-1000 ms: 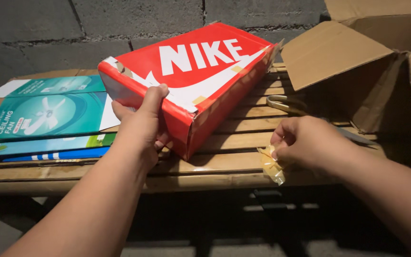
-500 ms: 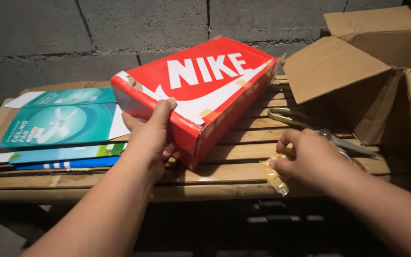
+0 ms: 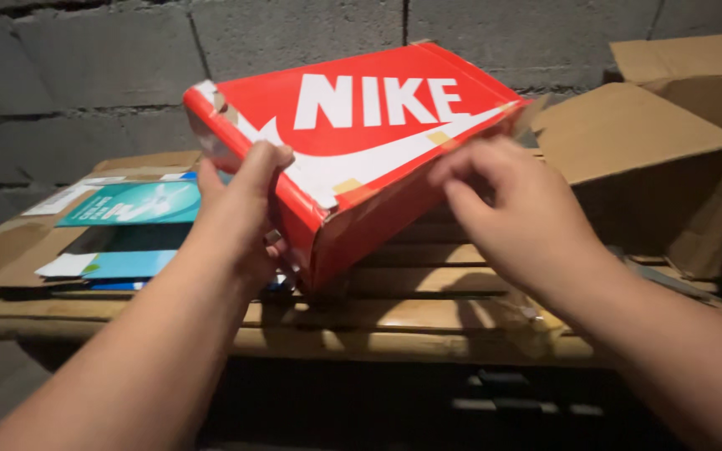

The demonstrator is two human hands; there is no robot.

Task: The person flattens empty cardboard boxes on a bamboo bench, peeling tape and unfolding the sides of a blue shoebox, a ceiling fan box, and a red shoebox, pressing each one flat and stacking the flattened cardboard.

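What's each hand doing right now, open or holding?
Left hand: closed on the near end of the red box, holding it tilted up.
Right hand: fingers at the box's long side edge, holding nothing; a firm grip cannot be told.

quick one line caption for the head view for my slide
Left hand grips a tilted red shoe box on a slatted wooden bench while the right hand reaches its long side.

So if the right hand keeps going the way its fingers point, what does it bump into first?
Most likely the red shoebox. The right hand points up and left at the box's long side, near a strip of tan tape. Its fingertips look very close, though depth is hard to judge.
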